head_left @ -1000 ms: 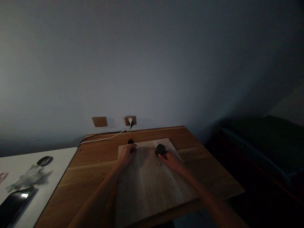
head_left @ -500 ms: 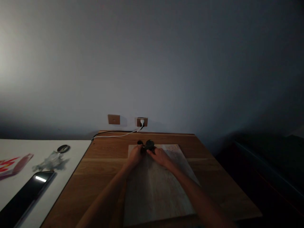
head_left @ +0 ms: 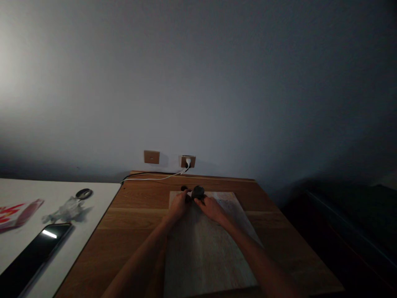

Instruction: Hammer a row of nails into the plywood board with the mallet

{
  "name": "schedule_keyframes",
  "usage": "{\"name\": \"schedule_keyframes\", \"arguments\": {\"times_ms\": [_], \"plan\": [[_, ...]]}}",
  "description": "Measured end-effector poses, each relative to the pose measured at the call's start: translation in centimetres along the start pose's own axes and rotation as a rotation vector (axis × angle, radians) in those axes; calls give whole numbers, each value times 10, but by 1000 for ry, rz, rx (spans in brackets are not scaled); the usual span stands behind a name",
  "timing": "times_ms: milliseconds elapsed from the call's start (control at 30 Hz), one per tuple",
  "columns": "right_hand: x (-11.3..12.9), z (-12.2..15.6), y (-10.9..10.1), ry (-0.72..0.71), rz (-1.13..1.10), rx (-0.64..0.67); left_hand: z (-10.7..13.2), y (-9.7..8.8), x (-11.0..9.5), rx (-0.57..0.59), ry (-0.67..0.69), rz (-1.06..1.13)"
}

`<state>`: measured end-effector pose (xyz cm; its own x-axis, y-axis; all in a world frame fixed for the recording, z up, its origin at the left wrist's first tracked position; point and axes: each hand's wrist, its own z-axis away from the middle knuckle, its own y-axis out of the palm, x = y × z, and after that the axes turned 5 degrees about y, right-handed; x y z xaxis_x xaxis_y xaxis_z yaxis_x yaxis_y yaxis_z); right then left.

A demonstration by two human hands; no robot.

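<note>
My left hand (head_left: 179,205) and my right hand (head_left: 213,207) are close together over the far end of a pale, worn board (head_left: 211,252). In my right hand, the fingers are closed on a dark, round, disc-like object (head_left: 197,192); its kind is too dark to tell. My left hand's fingers are bent and pinched at the left side of that object, and what they hold is hidden. A smaller dark round piece (head_left: 184,188) shows just beyond my left fingertips; I cannot tell if they touch it.
The board lies on a wooden table (head_left: 130,244) against a grey wall. A white plug (head_left: 188,161) with cables sits in a wall socket. On the white table (head_left: 93,211) at left are a phone (head_left: 34,258), crumpled clear plastic (head_left: 66,210), a black ring (head_left: 84,193) and a red-and-white packet (head_left: 18,214).
The view has shifted slightly, so the scene sits a little lower and to the right. Both hands stay at the board's far end, with the dark round object turned slightly.
</note>
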<state>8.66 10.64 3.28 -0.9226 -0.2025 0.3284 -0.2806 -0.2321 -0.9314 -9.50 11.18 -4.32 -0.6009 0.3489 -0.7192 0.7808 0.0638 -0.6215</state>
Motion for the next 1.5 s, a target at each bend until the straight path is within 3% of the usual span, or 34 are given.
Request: {"name": "schedule_keyframes", "arguments": {"times_ms": [167, 300, 400, 467, 600, 733, 833, 933, 1000, 1133, 1200, 1333, 1500], "plan": [[-17, 6, -2, 25, -5, -8, 0, -1, -4, -21, 0, -43], [-54, 27, -9, 66, -20, -12, 3, -6, -11, -58, 18, -85], [-82, 45, -12, 101, -31, -16, 9, -4, -23, -112, 117, -189], [-94, 52, -10, 142, -39, -23, 14, 7, -37, -45, 259, -285], [-103, 57, -3, 172, -70, -42, 21, 46, -77, 325, 598, -398], [-106, 54, 3, 146, -79, -48, 19, 74, -109, 397, 713, -568], [-108, 52, 5, 137, -84, -45, 17, 76, -119, 412, 774, -657], [-110, 51, 6, 129, -94, -52, 16, 61, -111, 410, 754, -676], [-110, 51, 6, 132, -100, -55, 13, 41, -95, 351, 650, -617], [-110, 52, 6, 134, -110, -61, 5, -7, -45, 26, 245, -345], [-109, 52, 5, 128, -114, -57, 4, -22, -23, -70, 103, -247], [-106, 55, 4, 145, -109, -54, 10, -27, 1, -80, 34, -194], [-101, 58, 2, 173, -107, -70, 14, -20, 8, -94, 18, -172]]}}
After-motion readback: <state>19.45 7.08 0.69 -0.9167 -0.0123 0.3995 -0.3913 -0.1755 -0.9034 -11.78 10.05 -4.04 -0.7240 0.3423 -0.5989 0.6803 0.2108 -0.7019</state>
